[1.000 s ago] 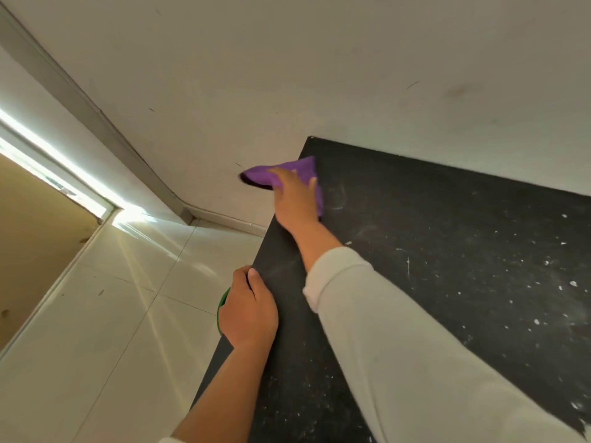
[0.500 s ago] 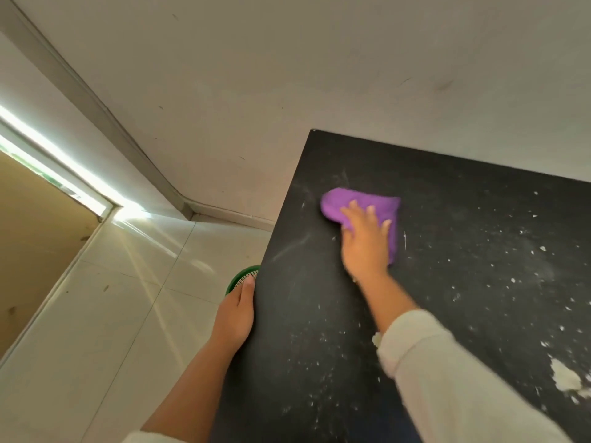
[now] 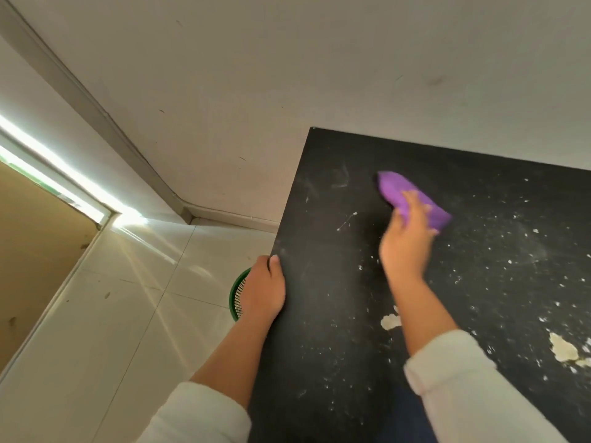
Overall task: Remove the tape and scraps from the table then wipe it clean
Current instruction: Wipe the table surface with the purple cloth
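Purple cloth [image 3: 412, 196] wipes the tabletop [image 3: 335, 314].
Right grip [image 3: 406, 247] presses it flat-fingered, left grip [image 3: 263, 292] clasps the edge; scraps [image 3: 563, 348] need sweeping next.

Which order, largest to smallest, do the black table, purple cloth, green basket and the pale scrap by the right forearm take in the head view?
1. black table
2. purple cloth
3. pale scrap
Unranked: green basket, since the left hand hides most of it and it sits farther off.

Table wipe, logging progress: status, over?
Right hand presses purple cloth on black table. Left hand at its left edge. White scraps uncleared, near side.
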